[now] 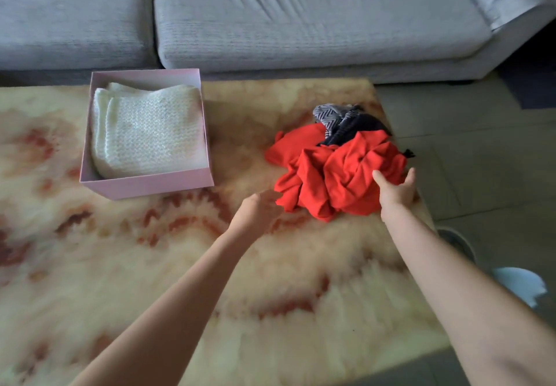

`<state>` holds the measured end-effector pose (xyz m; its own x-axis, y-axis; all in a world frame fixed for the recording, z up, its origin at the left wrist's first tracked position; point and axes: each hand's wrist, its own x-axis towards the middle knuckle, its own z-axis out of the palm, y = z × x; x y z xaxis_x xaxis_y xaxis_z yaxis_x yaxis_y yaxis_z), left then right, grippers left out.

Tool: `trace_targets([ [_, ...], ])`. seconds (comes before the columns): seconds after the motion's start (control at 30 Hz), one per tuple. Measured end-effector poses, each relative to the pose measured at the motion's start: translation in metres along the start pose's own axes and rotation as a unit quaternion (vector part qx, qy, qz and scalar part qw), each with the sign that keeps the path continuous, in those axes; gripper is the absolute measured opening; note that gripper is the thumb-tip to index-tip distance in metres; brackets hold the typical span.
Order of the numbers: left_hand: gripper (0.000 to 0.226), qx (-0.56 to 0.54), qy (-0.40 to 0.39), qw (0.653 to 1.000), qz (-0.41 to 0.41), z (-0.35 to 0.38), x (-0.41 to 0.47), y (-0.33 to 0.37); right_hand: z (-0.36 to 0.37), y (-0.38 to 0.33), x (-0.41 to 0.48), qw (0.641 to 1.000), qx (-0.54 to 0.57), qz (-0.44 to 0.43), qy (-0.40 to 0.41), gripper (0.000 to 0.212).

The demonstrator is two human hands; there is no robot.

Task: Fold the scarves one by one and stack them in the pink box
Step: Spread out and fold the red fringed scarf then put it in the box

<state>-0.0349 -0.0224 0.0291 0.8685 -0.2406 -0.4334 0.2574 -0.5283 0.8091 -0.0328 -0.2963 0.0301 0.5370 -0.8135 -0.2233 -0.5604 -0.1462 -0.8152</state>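
Note:
A pink box (144, 185) stands on the rug at the left, holding a folded white knitted scarf (149, 133). To the right lies a crumpled red scarf (340, 172), with a dark blue and grey patterned scarf (343, 121) bunched behind it. My right hand (395, 190) is spread open at the red scarf's near right edge, thumb and fingers apart and touching the cloth. My left hand (258, 211) hovers at the red scarf's near left edge with fingers loosely curled; whether it pinches the cloth is unclear.
A fluffy cream and rust rug (150, 280) covers the floor. A grey sofa (301, 24) runs along the far side. Grey floor tiles (481, 145) lie to the right, with a white object (520, 286) near my right arm.

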Motion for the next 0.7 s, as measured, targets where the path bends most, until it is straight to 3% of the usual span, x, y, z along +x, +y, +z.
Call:
trace_targets([
  [0.23,0.041,0.037,-0.001,0.999,0.003,0.034,0.021,0.009,0.016,0.014,0.046,0.995,-0.081,0.02,-0.059,0.061],
  [0.47,0.055,0.067,-0.026,0.996,0.051,0.069,0.057,0.038,0.033,0.038,0.051,0.99,-0.132,-0.009,-0.048,0.037],
  [0.6,0.038,0.004,0.015,0.999,0.041,0.089,0.065,0.048,0.023,0.028,0.021,0.995,0.036,-0.092,-0.026,0.009],
  [0.7,0.014,-0.071,0.08,0.994,0.016,0.093,0.054,0.042,-0.001,0.049,-0.021,0.991,0.086,-0.091,-0.04,0.007],
])
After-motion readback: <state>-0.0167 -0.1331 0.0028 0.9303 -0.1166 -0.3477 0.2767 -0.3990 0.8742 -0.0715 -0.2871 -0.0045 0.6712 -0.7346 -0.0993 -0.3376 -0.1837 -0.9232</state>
